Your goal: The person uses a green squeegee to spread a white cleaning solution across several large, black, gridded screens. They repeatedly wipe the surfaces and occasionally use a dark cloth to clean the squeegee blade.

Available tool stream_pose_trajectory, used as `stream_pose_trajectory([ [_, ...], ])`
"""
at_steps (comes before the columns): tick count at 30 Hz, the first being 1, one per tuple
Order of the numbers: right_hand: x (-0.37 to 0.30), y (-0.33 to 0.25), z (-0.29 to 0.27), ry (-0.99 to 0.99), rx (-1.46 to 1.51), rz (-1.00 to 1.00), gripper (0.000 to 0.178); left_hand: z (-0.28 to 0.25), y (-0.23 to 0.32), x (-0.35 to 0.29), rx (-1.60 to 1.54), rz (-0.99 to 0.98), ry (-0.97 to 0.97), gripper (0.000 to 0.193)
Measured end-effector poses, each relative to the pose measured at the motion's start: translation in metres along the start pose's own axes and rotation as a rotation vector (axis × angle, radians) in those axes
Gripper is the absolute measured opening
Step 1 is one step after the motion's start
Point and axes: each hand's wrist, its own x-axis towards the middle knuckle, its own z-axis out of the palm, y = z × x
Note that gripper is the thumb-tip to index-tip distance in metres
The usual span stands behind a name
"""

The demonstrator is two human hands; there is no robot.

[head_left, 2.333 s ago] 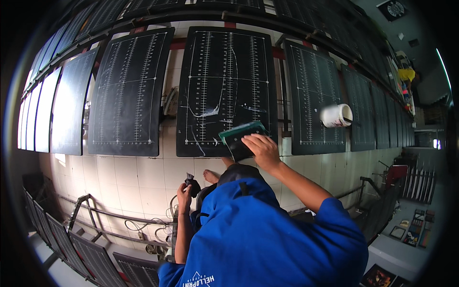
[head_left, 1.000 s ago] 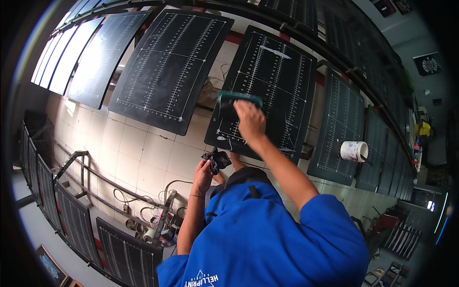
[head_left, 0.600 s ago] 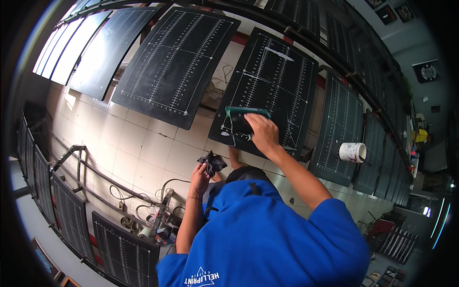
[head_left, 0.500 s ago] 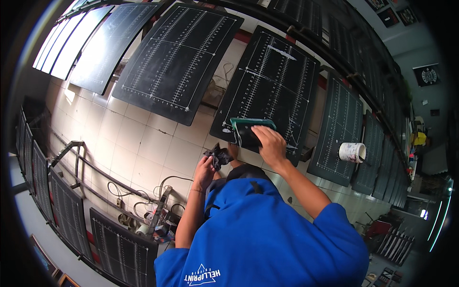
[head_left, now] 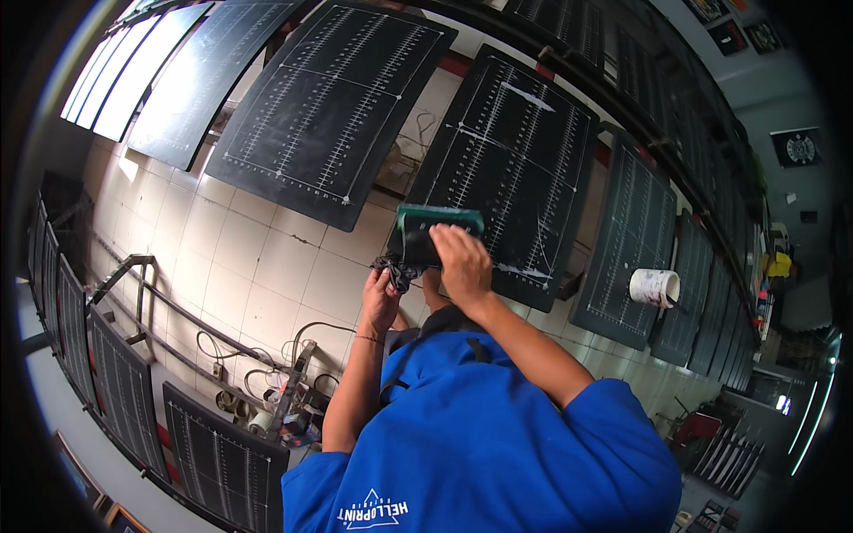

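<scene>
My right hand (head_left: 464, 266) is closed on a squeegee (head_left: 416, 233) with a black body and a green long edge, over the near left corner of a black printing board (head_left: 498, 173). White ruled scales and lines cover that board, with white smears near its far end and near edge. My left hand (head_left: 380, 306) is closed on a crumpled dark rag (head_left: 394, 274). The rag is right at the squeegee's lower left corner; whether they touch, I cannot tell.
Similar boards stand on both sides, one large board (head_left: 324, 107) to the left. A white paint-stained bucket (head_left: 653, 288) sits on the board to the right. Metal rails (head_left: 204, 333), cables and a cluttered stand (head_left: 289, 400) are at the lower left, over a tiled floor (head_left: 258, 258).
My right hand has brought the squeegee left, off the board's middle to its corner. The rag in my left hand has come close to the squeegee.
</scene>
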Motion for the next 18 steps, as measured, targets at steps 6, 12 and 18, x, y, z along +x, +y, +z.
stream_pose_trajectory([
  [6,0.113,0.102,0.025,0.070,-0.060,0.249,0.027,0.005,0.018,-0.012,0.039,0.014,0.026,0.021],
  [12,0.158,0.156,-0.011,-0.085,-0.031,0.377,0.041,-0.010,0.011,-0.023,0.076,-0.012,0.052,0.023],
  [18,0.000,0.031,-0.021,-0.066,0.063,-0.031,0.042,-0.033,-0.009,-0.004,0.009,-0.059,-0.007,0.023],
])
